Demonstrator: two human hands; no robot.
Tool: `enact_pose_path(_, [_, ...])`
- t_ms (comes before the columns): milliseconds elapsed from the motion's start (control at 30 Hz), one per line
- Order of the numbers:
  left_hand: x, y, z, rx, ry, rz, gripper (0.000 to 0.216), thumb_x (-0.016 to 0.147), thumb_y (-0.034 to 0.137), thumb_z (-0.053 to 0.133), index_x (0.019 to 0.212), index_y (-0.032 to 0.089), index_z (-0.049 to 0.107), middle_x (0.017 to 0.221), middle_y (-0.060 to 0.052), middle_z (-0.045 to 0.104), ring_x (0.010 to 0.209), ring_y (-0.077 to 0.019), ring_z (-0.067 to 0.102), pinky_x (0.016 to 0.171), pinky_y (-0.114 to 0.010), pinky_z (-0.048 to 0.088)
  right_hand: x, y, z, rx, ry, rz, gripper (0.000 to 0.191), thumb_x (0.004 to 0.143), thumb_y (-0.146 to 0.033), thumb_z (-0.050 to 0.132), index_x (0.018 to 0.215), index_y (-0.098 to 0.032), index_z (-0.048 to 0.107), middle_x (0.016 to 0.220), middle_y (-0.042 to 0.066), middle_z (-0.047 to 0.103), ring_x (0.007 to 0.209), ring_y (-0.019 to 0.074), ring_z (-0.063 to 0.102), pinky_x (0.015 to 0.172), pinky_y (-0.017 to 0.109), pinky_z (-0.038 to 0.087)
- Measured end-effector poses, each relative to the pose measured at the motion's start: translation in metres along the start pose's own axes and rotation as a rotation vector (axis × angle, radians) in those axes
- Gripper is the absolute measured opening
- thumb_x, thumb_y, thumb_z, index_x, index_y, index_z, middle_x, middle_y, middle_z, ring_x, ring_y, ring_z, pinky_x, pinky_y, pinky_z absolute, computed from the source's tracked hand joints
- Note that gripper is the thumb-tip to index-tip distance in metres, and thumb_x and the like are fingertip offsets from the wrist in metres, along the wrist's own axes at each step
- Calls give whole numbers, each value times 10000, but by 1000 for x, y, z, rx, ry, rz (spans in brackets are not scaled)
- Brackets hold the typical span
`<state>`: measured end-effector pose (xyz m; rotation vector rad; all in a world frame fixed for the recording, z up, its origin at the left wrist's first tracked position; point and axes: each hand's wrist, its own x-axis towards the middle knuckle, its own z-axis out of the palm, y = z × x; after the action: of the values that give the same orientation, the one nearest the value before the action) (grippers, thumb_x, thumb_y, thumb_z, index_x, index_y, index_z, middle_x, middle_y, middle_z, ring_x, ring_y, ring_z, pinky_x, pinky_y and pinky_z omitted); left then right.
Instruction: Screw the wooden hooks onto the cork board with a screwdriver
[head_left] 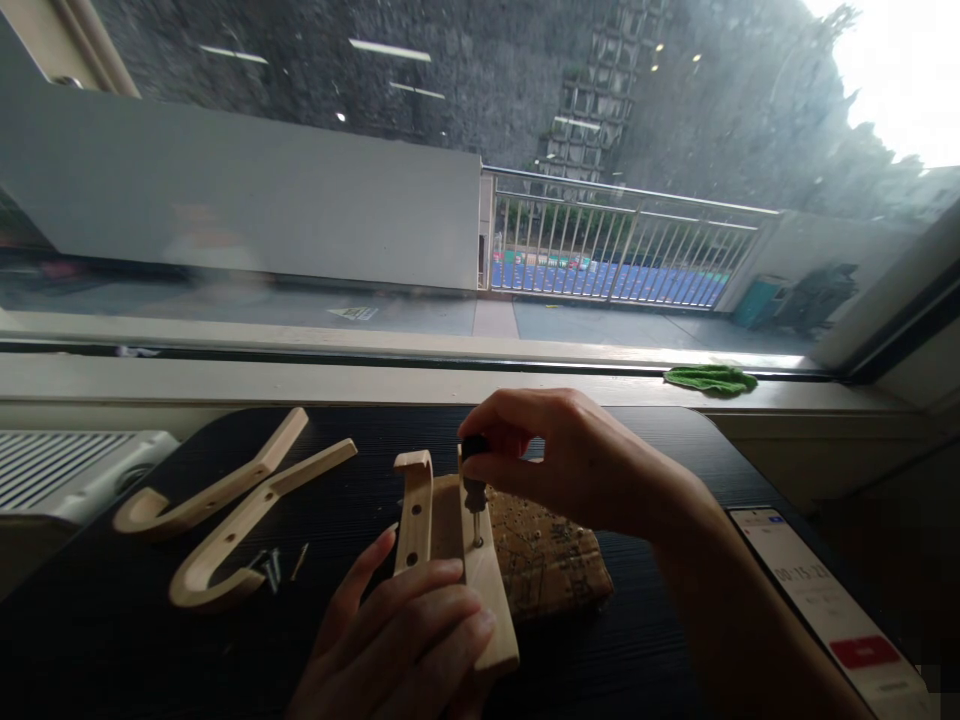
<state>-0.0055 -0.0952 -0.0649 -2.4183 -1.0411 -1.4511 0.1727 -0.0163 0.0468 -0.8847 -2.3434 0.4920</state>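
Observation:
My right hand (577, 460) is closed round the dark handle of a small screwdriver (472, 480). Its tip stands on a screw in a pale wooden hook (484, 570) lying on a cork mat (547, 560). My left hand (405, 640) presses down on the near end of that hook, fingers curled over it. A second wooden hook (415, 510) stands just to its left, against my left thumb.
Two more wooden hooks (225, 490) lie at the left of the dark table (652, 640), with a few loose screws (274, 568) beside them. A phone (832, 600) showing a timer lies at the right. A green cloth (709, 379) sits on the windowsill. A radiator (67, 470) is far left.

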Motion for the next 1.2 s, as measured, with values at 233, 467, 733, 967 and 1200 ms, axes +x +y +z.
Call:
enact_pose_path(233, [0,1,1,-30,25,-28,113,731,187,628,827,236,659,776,36,702,858,-165,649,1028,-471,343,3,-3,4,2,37,38,200,818,-319,572,932,-158,607,754,-6,608,653,88,525,598,218,381])
enact_pose_path(467, [0,0,1,-31,28,-33,108,737,192,626,824,246,660,776,48,703,854,-152,652,1036,-449,341,1,-1,2,14,-2,-40,243,833,-159,499,1031,-164,639,851,18,625,721,94,546,677,224,398])
enact_pose_path(733, [0,0,0,-23,4,-20,105,752,201,605,838,241,652,782,37,697,862,-160,648,1039,-457,326,-2,1,-5,40,-24,-32,284,850,-123,468,1073,-190,631,900,14,640,805,104,555,724,216,393])
enact_pose_path(967, [0,1,0,-28,-1,-35,120,736,196,626,842,243,658,781,36,703,858,-165,649,1026,-461,338,0,2,-4,23,-16,-26,218,846,-229,528,1021,-165,640,826,11,624,725,94,546,677,221,394])
enact_pose_path(1200, [0,1,0,-35,11,-43,119,735,196,626,837,248,659,780,43,700,858,-152,650,1036,-451,333,3,-2,0,-15,2,11,212,815,-343,576,886,-150,625,734,-2,600,644,89,516,586,220,375])
